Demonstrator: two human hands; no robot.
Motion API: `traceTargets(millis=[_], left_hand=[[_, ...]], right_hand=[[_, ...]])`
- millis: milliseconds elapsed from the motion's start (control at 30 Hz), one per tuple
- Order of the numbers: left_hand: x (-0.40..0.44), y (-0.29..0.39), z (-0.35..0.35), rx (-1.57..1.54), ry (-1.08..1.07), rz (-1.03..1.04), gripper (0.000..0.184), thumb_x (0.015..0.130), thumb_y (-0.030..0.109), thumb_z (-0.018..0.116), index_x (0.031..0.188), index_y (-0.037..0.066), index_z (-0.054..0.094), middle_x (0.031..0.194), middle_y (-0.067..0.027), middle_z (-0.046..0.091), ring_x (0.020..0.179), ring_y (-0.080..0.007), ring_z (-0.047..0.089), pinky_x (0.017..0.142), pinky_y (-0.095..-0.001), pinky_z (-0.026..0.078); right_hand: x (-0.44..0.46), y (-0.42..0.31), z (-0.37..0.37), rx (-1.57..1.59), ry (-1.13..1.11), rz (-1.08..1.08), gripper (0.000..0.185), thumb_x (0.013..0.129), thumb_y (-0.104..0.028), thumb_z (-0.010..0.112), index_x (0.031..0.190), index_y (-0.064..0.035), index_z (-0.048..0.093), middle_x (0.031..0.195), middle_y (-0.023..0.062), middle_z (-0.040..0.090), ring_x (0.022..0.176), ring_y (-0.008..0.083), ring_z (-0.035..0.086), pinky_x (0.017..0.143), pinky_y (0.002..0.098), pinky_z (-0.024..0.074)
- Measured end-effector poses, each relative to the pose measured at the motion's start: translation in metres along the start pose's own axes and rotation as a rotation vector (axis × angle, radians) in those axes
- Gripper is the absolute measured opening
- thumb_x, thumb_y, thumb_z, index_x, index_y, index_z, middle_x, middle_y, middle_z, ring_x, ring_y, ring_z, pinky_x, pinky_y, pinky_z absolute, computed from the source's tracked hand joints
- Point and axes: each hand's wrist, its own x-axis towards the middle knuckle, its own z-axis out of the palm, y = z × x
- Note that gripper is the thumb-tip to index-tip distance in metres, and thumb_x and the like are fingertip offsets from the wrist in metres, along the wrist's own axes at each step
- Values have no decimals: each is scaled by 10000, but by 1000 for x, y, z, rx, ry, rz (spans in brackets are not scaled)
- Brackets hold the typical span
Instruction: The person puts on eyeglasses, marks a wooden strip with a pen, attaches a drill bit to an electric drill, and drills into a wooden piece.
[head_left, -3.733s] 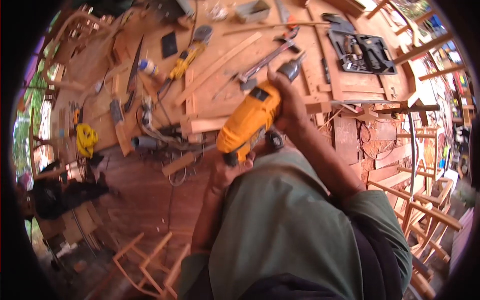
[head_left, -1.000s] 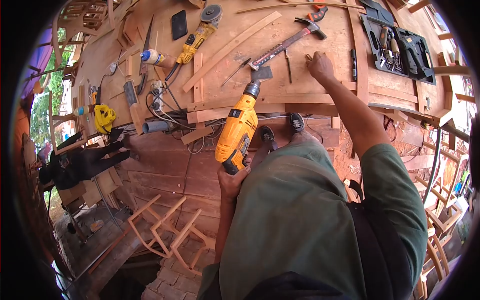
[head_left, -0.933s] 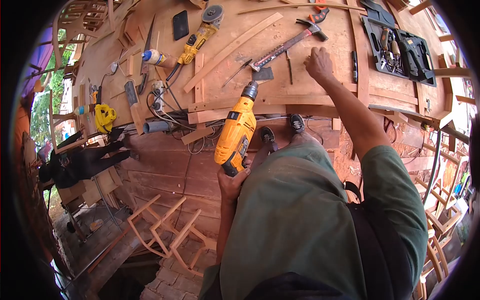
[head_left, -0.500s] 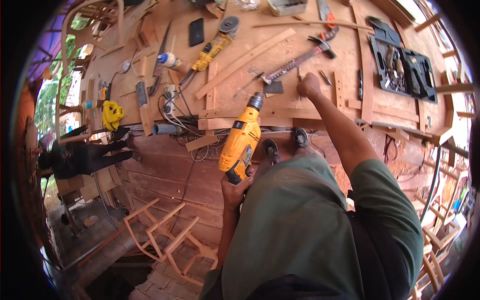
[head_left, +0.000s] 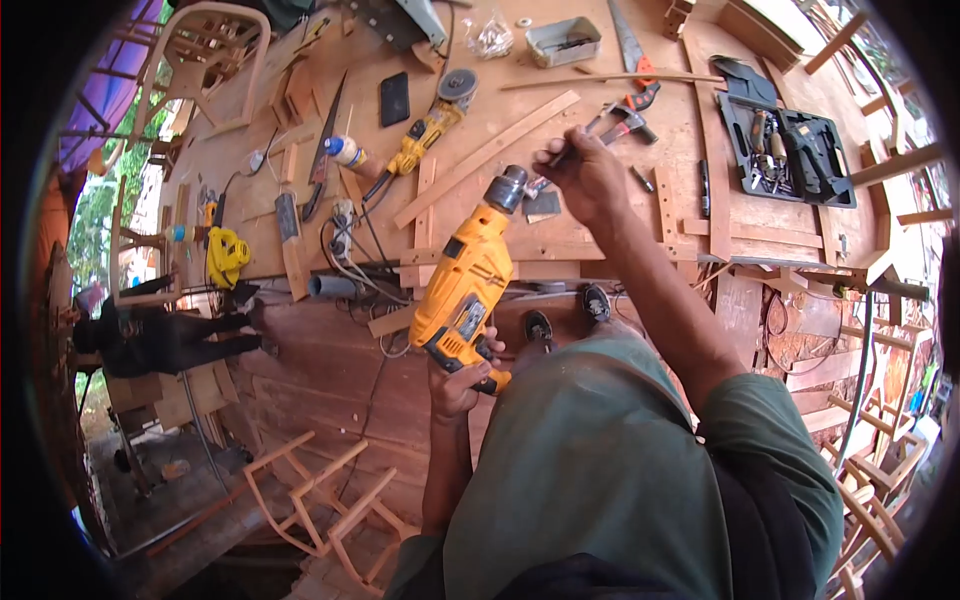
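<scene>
My left hand (head_left: 462,383) is wrapped round the handle of a yellow power drill (head_left: 463,285), which tilts with its metal chuck (head_left: 507,190) up toward the workbench. My right hand (head_left: 588,175) is raised just right of the chuck, fingers bent together. A thin dark piece seems to be pinched there, too small to name. Behind that hand lies a hammer (head_left: 632,122), its handle partly hidden. A small dark square (head_left: 542,206) lies on the bench below the fingers.
On the workbench (head_left: 480,125) lie an angle grinder (head_left: 430,125), a phone (head_left: 394,98), a handsaw (head_left: 632,55), an open tool case (head_left: 785,150) and a yellow jigsaw-like tool (head_left: 228,245). Wooden chair frames (head_left: 335,495) stand at lower left. Another person in dark clothes (head_left: 165,340) is at left.
My right hand has lifted off the bench and moved up and left, close to the drill's chuck. The drill has shifted slightly left and turned in my left hand. The view has shifted a little.
</scene>
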Motion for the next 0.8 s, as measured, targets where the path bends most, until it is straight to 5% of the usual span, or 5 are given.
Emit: traceTargets(millis=[167,433,533,800], left_hand=[[3,11,-3,-87,-99,26,566,754,2,746,1289,-37,562,1209,-198,645,1039,-305,689,839,-372,599],[1,16,-1,-82,-117,29,598,744,23,785,1297,-26,563,1191,-192,655,1038,-311,690,836,-372,599],[0,14,-5,-67,-150,48,710,751,-32,729,1413,-24,471,1197,-202,660,1044,-293,697,848,-357,601],[-6,10,-7,-82,-159,62,737,740,-34,726,1426,-28,456,1192,-203,659,1042,-286,696,838,-351,601]], right_hand=[[-16,-6,74,-21,13,-168,203,1101,-257,392,1014,-96,481,867,172,704,765,334,725,778,481,598],[-40,-7,98,92,-34,-130,206,1105,-269,378,1023,-100,462,931,237,694,826,369,722,759,481,587],[-42,-7,97,57,-97,-189,210,1103,-271,383,1017,-99,465,953,246,690,846,373,716,755,480,586],[-63,6,103,-17,-95,-124,228,1092,-265,429,996,-70,501,972,226,695,848,330,712,768,459,595]])
